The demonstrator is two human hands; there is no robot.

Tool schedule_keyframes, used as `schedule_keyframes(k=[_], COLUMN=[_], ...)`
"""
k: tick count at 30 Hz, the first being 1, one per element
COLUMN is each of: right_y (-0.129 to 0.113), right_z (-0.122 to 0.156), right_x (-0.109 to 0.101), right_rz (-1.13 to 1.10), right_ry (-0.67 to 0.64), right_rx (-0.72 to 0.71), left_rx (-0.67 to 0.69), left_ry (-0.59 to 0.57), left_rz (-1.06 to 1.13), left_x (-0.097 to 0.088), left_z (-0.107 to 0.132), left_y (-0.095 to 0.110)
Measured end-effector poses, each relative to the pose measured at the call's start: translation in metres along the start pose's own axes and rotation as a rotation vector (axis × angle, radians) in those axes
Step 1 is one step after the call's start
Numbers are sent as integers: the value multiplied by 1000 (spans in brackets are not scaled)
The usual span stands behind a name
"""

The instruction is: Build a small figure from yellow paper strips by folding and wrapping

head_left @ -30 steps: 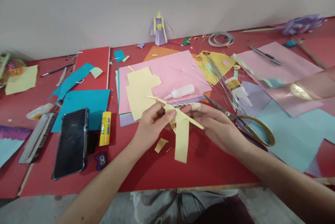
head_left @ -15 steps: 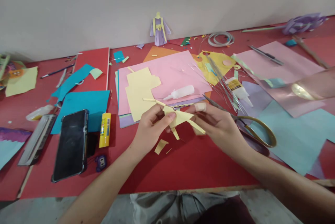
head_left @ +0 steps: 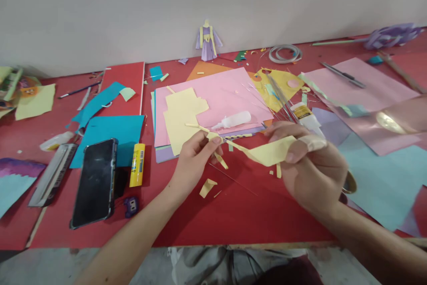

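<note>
Two bare hands held a yellow cutout [head_left: 267, 154] between them, raised just above a red table [head_left: 233, 218]. The left hand [head_left: 195, 158] pinched the narrow, sticklike end between thumb and forefinger. The right hand [head_left: 313, 171] closed thumb and fingers on the wider end, with a pale wrap around its forefinger. The hands were apart, joined only by the cutout, which stretched in a shallow sag from one to the other. Gripping both ends seemed to keep the thin shape spread out and clear of the clutter below.

Both forearms came in from the near edge and angled toward each other. The left wrist was straight. The right wrist bent inward, the back of the hand facing the camera.

A small yellow scrap [head_left: 207, 187] lay just below the left hand. A glue bottle [head_left: 233, 120] rested on pink paper [head_left: 227, 91] just beyond the hands. A glue stick [head_left: 138, 165] and a phone [head_left: 95, 180] lay to the left of the left hand.
</note>
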State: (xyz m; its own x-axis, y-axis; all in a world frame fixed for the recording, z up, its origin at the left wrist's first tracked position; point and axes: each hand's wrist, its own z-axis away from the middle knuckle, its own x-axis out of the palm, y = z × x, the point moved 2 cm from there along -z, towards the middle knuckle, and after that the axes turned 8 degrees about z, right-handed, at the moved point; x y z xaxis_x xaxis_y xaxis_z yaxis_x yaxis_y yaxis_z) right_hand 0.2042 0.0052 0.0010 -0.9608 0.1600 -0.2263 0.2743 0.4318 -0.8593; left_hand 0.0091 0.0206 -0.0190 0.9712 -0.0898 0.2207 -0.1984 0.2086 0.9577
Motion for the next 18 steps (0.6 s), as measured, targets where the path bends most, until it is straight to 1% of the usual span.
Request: schedule_keyframes(k=[1,2,3,4,6,8,9,11,13,16,18], right_y=[1,2,4,6,10,13,14,14,11,6,3], right_z=[-1,-1,-2,-2,-3,-2,-1,-1,-1,0,2], right_x=[0,0,1,2,5,8,8,9,8,6,4], right_rz=[-138,-223,-305,-340,-326,-192,-98,68,155,175,135], right_ry=[8,33,28,-12,-118,-231,-268,-290,-238,-130,-109], right_rx=[29,50,102,168,310,396,402,354,287,235,217], left_rx=[21,44,65,83,113,119,113,96,84,58,36], left_ry=[30,56,79,98,119,115,104,82,70,52,31], left_rz=[37,80,124,167,234,264,265,252,242,231,209], left_x=[-1,-3,-4,-4,-6,-6,-5,-4,-4,-3,-2], left_z=[-1,-1,-2,-2,-3,-3,-3,-3,-2,0,1], left_y=[0,1,2,2,4,5,6,7,7,6,6])
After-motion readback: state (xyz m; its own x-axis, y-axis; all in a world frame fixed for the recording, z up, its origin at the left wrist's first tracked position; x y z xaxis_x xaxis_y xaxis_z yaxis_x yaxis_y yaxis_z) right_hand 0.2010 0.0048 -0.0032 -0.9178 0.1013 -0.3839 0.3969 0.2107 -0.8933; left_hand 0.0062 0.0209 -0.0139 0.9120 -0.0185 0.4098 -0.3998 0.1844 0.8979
